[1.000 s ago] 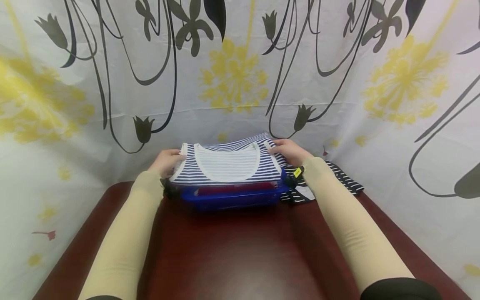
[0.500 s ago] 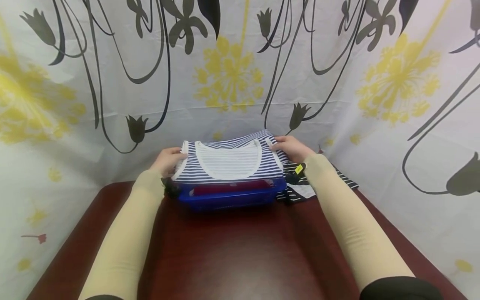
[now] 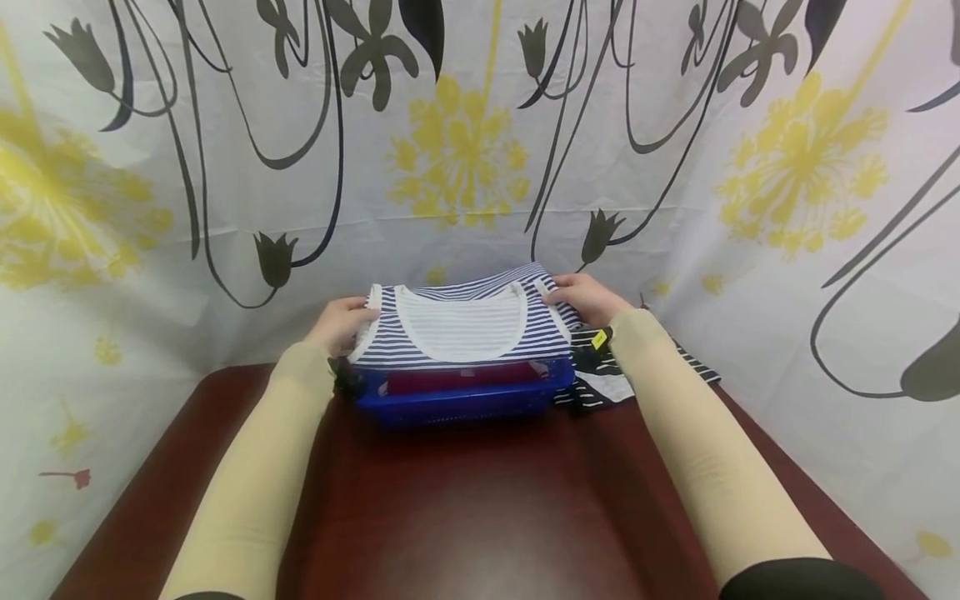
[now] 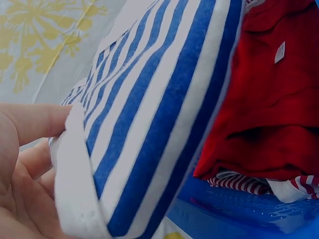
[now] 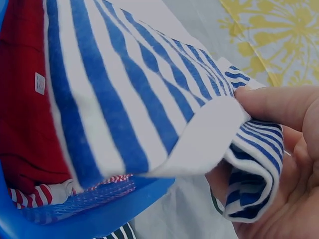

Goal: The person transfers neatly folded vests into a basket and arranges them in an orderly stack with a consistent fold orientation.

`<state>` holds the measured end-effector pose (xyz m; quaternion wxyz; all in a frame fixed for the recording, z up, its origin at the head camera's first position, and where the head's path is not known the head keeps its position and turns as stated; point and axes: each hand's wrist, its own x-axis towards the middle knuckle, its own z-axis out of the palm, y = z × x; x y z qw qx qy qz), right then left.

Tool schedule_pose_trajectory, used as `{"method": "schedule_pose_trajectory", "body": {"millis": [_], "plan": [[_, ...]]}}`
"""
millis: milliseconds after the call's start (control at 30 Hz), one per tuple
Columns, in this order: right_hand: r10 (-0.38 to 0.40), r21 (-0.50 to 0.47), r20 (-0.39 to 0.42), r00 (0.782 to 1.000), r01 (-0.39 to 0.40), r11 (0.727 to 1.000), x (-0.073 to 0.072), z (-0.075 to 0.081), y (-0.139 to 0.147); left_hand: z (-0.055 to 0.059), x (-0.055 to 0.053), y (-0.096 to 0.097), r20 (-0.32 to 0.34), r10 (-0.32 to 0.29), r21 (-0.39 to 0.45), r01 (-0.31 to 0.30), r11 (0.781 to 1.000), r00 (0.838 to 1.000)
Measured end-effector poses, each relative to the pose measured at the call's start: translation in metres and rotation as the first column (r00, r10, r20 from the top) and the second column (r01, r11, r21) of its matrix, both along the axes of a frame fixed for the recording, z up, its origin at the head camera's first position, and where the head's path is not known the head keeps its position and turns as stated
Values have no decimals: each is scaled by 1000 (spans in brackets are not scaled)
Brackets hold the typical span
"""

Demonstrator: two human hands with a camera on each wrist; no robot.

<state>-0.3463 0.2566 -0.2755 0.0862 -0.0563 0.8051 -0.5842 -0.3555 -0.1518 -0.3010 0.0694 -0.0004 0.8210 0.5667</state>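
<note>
A folded blue-and-white striped shirt with a white scoop neckline spans between both hands, over a blue plastic basket. My left hand pinches its left edge; in the left wrist view the thumb lies on the white trim. At the other side my right hand grips the right edge, thumb on top and fingers beneath, where a rolled fold of striped cloth hangs. Below the shirt, red cloth with a small white tag lies in the basket, above red-and-white striped fabric.
A black garment with white stripes lies on the table right of the basket, partly hidden by the right forearm. The dark red table meets a white curtain with floral print at the back and sides.
Both hands keep their hold on the shirt, which stays over the basket. The whole view shifts slightly as the head moves; little else differs.
</note>
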Motion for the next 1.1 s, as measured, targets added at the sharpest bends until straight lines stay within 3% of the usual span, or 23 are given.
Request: {"method": "schedule_pose_trajectory", "body": {"millis": [300, 700, 1100], "plan": [[-18, 43, 14, 1000, 18, 999, -5, 0, -5, -4, 0, 2, -8, 25, 3, -25, 1000, 1000], [59, 7, -68, 996, -59, 998, -17, -23, -4, -13, -5, 1, 3, 33, -6, -33, 999, 999], [2, 8, 24, 1000, -2, 1000, -19, -30, -8, -21, -11, 2, 30, 33, -11, -33, 999, 999]]}}
